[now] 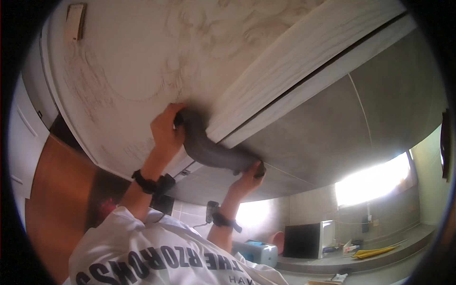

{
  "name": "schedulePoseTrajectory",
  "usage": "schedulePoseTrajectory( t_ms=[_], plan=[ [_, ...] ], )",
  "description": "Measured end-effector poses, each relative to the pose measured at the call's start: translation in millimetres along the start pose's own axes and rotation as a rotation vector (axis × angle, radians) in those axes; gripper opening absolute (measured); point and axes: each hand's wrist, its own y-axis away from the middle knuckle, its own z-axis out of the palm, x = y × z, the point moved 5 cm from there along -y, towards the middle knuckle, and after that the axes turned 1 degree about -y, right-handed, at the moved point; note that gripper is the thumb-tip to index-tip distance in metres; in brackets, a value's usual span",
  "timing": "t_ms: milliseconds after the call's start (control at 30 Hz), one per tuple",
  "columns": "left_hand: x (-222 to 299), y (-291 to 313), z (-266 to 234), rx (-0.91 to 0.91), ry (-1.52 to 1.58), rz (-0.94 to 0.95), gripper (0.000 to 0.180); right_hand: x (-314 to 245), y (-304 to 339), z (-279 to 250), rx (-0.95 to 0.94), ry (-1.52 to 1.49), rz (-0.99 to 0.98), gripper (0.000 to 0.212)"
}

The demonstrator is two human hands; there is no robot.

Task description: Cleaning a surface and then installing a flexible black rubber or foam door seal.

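A dark grey, curved, band-like thing (209,151) is held up between my two hands; it is blurred and I cannot tell its kind. My left hand (165,127) is closed on its upper left end, where a black edge shows. At its lower right end, my right hand (247,180) grips another black edge. Behind it are a cream panel (128,61) with raised swirls and a pale wooden frame (304,61). A black strap with a small device (151,183) circles my left wrist, and a similar strap (224,221) my right one.
Grey tiled wall (323,128) runs to the right of the frame. A counter (380,259) at lower right bears a dark-fronted appliance (302,241), a yellow item (373,251) and small things. A light blue box (256,252) stands nearby. Brown floor (57,199) shows at left.
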Motion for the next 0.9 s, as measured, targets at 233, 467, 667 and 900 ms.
schedulePoseTrajectory(
  t_ms=[233, 467, 667, 900],
  plan=[
    [-7, -2, -23, 0.064, -0.007, -0.108, 0.039, -48, 21, 37, 0.054, 0.072, -0.150, 0.021],
    [-17, -9, -58, 0.298, -0.038, -0.120, 0.035, -51, 39, 46, -0.222, 0.152, -0.046, 0.023],
    [-18, -12, -41, 0.269, -0.014, -0.056, 0.031, -40, 24, 34, -0.187, 0.106, -0.094, 0.038],
    [-14, -10, -24, 0.153, 0.040, -0.021, 0.027, -44, 8, 17, -0.169, 0.041, -0.080, 0.053]
  ],
)
